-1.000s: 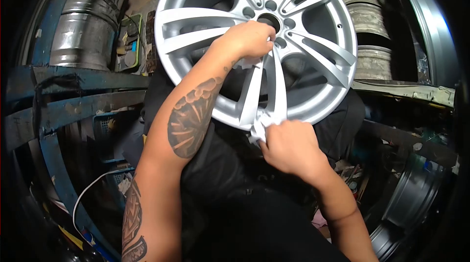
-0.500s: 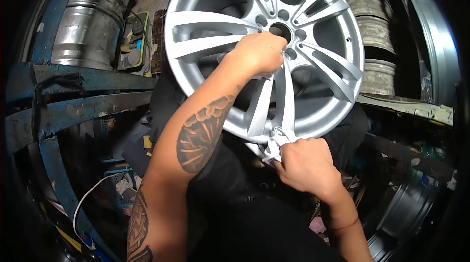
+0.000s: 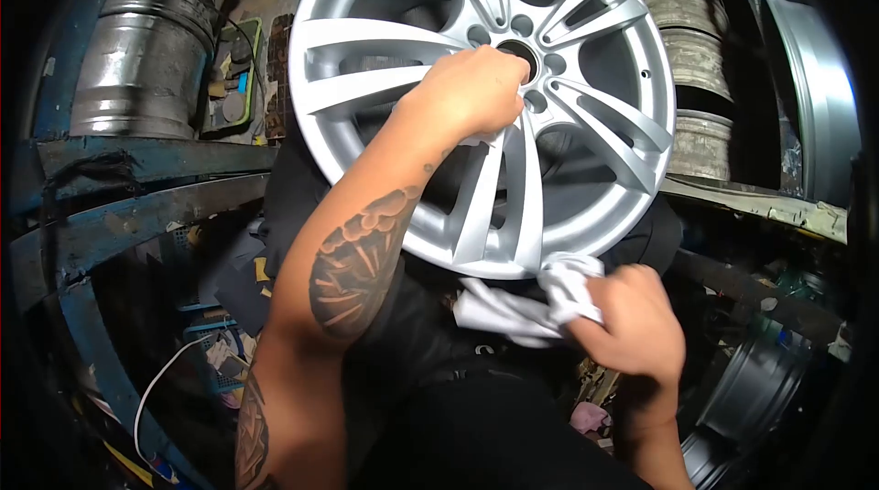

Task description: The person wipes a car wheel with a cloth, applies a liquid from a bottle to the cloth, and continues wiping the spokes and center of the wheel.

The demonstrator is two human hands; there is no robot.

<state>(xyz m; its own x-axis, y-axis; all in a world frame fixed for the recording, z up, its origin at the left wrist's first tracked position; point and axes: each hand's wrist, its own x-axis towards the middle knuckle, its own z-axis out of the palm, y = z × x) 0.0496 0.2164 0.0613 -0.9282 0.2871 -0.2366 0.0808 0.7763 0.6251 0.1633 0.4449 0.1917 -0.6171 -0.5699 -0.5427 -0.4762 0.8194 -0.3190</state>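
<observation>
A silver alloy wheel [image 3: 322,137] with paired spokes leans tilted over my lap, its face toward me. My left hand [image 3: 472,92] is closed over the spokes beside the centre hole, its fingertips mostly hidden. Something white, perhaps cloth, pokes out beneath that hand. Just below the wheel's near edge, my right hand [image 3: 636,321] grips a bunched white cloth [image 3: 569,293]. One end of the cloth trails to the left, and its upper fold is close to the rim; motion blurs it slightly.
Metal wheel barrels [image 3: 137,69] stand at upper left beside a green-edged tray [image 3: 229,78] of small items. More barrels [image 3: 696,59] are stacked at upper right. A blue metal frame [image 3: 101,307] runs along the left. Another dark wheel [image 3: 755,389] lies at lower right.
My right hand has moved right and slightly down with the cloth, which now hangs looser. My left hand stays by the hub; the wheel appears shifted slightly left in view.
</observation>
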